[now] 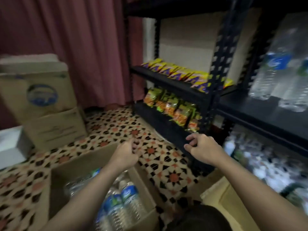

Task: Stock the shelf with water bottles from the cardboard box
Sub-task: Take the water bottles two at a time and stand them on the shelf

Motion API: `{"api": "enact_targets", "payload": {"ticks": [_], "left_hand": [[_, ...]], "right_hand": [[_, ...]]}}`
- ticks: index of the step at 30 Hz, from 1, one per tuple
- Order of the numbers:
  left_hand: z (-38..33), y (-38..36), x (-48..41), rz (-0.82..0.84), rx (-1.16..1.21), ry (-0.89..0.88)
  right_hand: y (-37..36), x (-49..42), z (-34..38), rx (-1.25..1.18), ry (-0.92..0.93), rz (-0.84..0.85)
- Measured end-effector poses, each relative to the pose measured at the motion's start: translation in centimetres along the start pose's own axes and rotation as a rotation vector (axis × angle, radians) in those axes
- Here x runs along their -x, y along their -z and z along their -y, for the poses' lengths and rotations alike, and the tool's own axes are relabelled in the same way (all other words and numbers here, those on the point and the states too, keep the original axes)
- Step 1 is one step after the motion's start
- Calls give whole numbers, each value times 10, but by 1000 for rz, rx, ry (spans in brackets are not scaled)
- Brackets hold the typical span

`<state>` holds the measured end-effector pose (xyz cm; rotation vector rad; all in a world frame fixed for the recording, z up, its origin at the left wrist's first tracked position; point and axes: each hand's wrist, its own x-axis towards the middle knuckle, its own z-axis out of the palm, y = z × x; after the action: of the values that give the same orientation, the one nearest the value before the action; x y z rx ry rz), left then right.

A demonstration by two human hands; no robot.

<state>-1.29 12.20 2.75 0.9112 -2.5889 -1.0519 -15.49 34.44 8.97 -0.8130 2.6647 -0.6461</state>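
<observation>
1. Bottles (123,207) of water with blue labels lie packed in the open cardboard box (70,174); the box sits on the patterned floor (166,164), to the left of the black shelf (215,90).
2. Over the box's far edge hangs the left hand (127,152), fingers curled loosely inward and holding nothing.
3. Right of the box, the right hand (202,146) hovers in front of the shelf's lowest left board, fingers bent and slightly spread, gripping nothing; whether the fingertips touch the board's edge cannot be told.
4. More bottles (275,69) stand on the shelf's right section, well to the right of the box and blurred, with another blurred mass of bottles (266,162) on the level below.
5. Yellow and purple snack packs (183,74) lie on the shelf's left section, with orange and green packs (173,109) one level down.
6. Left of the open box, two closed cartons (43,100) are stacked before a reddish curtain (75,39).
</observation>
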Motion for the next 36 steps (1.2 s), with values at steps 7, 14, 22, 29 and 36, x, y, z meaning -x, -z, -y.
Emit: {"api": "enact_targets", "payload": {"ticks": [7,14,22,29,36], "left_hand": [[147,-4,30,-71,-90,324],[230,-87,16,14,118,570],[275,-171,12,139,229,859],[283,-209,-12,94,198,1034],[277,-216,-21,69,219,1052]], "right_hand": [[-130,-39,79,-76,94,296],[-262,-80,89,-2,34,527],[-388,-95,31,117,-176,609],[-438,-87,7,278,-260,448],[-455,-96,5,516,-112,366]]}}
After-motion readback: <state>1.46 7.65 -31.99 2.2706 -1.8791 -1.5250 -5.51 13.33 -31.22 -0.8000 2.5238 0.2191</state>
